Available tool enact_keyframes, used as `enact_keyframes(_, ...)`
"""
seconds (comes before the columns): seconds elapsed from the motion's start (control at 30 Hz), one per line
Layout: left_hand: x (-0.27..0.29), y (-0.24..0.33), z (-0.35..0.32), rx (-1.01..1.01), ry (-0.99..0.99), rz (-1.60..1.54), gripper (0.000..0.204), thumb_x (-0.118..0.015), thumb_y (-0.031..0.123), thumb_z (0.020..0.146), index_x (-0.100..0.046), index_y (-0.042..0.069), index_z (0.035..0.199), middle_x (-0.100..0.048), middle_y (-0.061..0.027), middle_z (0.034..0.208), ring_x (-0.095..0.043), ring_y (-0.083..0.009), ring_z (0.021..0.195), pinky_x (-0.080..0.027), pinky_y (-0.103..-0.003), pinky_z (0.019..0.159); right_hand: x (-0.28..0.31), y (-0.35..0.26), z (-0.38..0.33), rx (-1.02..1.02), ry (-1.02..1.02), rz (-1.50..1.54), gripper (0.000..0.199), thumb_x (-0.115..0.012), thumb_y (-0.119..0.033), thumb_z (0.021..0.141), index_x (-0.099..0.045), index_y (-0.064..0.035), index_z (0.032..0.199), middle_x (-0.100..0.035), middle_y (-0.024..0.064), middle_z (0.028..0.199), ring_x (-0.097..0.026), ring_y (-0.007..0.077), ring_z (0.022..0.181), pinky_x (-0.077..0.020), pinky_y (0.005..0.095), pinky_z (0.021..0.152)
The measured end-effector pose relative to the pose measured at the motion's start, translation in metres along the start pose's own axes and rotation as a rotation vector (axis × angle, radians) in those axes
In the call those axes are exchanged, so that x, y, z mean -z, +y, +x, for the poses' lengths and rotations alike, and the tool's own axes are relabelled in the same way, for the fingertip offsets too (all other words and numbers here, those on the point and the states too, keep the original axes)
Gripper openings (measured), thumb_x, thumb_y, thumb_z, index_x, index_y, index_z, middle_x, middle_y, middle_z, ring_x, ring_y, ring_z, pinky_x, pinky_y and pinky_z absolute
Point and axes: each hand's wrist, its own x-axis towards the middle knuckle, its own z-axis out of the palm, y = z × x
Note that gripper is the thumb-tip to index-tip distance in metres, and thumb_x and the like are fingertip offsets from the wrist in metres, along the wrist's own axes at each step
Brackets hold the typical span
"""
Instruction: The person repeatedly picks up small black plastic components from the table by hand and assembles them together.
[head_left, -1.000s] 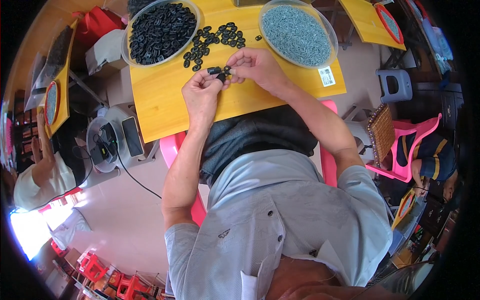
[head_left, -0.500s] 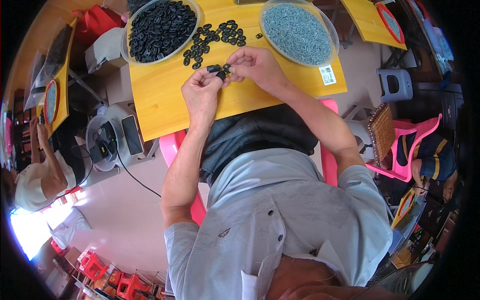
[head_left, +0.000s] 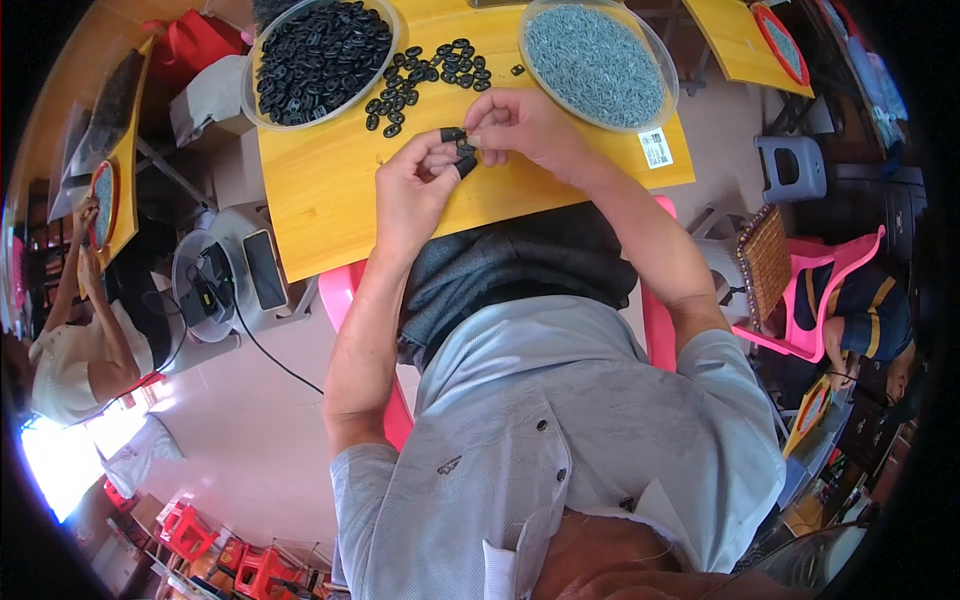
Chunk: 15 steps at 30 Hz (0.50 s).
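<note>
My left hand (head_left: 412, 190) wears black covers on its thumb and index fingertips. Those two fingers hold a small black oval piece (head_left: 464, 148) just above the near half of the yellow table. My right hand (head_left: 525, 132) meets it from the right, its thumb and index finger pinched at the same piece; anything else within that pinch is too small to make out. Several loose black oval pieces with holes (head_left: 413, 80) lie beyond my hands. A clear bowl (head_left: 396, 62) heaped with black pieces stands at the far left, another bowl (head_left: 672, 92) of small silvery screw-like parts at the far right.
The yellow table (head_left: 320, 200) carries a white label (head_left: 655, 149) at its right. A phone (head_left: 264, 270) lies on a grey stool to the left, beside a tub (head_left: 190, 300) with cables. Other people sit at both sides. A pink chair (head_left: 810, 345) stands right.
My left hand has shifted slightly right, its covered thumb now lower and farther from the index finger. My right hand has turned a little. The hands of the person at left have risen toward their bowl.
</note>
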Motion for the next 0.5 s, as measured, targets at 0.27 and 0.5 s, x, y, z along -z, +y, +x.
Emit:
enact_keyframes(0.27,-0.002,0.010,-0.002,-0.141,-0.048,0.492,0.028,-0.069,-0.008,0.075,-0.065,-0.001,0.102,-0.064,-0.0072,0.082,-0.062,-0.0119,0.071,-0.052,-0.025,0.066,0.003,0.001,-0.002,-0.049,-0.029,-0.031,0.013,-0.067,-0.005,0.084,-0.060,-0.0017,0.094,-0.062,0.0019,0.072,-0.062,0.0088,0.063,-0.0462,0.0213,0.057)
enact_keyframes(0.5,-0.006,0.018,-0.002,-0.230,-0.044,0.580,0.026,-0.071,-0.005,0.072,-0.065,-0.001,0.097,-0.061,-0.0089,0.078,-0.061,-0.0183,0.066,-0.050,-0.028,0.062,0.001,0.003,-0.003,-0.041,0.002,-0.034,0.012,-0.067,-0.005,0.083,-0.060,-0.0022,0.093,-0.062,0.0008,0.072,-0.060,0.0076,0.062,-0.0449,0.0208,0.056)
